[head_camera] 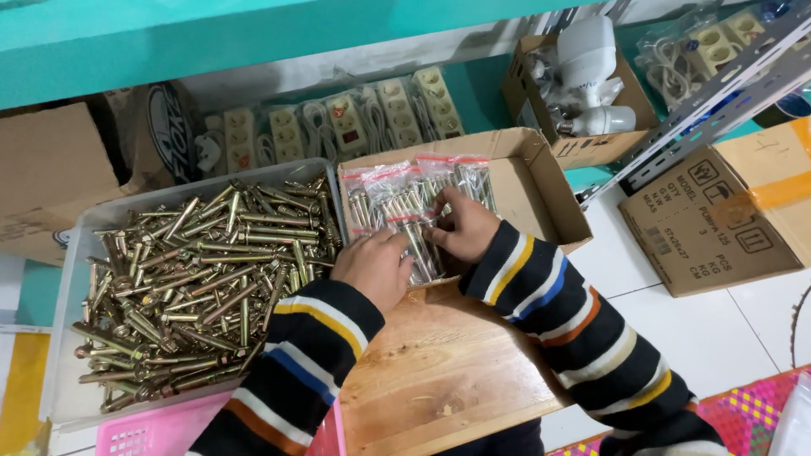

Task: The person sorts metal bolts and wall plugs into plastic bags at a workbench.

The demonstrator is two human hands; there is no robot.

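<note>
The person is arranging small clear bags of bolts (418, 203) in an open cardboard box (541, 181), which is sitting at the far edge of a wooden surface (439, 371). The left hand (372, 266) is resting over the near ends of the bags, its fingers curled down onto them, while the right hand (460, 226) is pinching one bag among the row; its grip is closed on that bag, thumb and fingertips pressing the plastic, whereas whether the left hand's grip is actually clamped on a bag cannot be told, since the knuckles are hiding the fingertips. By the look of it, the packing step is well under way: a row of bags is already standing side by side against the box's left wall, and the right half of the box is showing bare cardboard. Seating the held bag would seem to call for sliding it upright beside its neighbours without letting the slick plastic slump. The bags are thin, glossy and crinkled, with red strips across their tops, and each is holding a few long metal bolts. Just left of the box, a pale plastic tray (72, 279) is holding a loose heap of brass-coloured anchor bolts (198, 283), cylindrical, shiny and tangled at all angles. Both sleeves are dark knit with coloured stripes.
</note>
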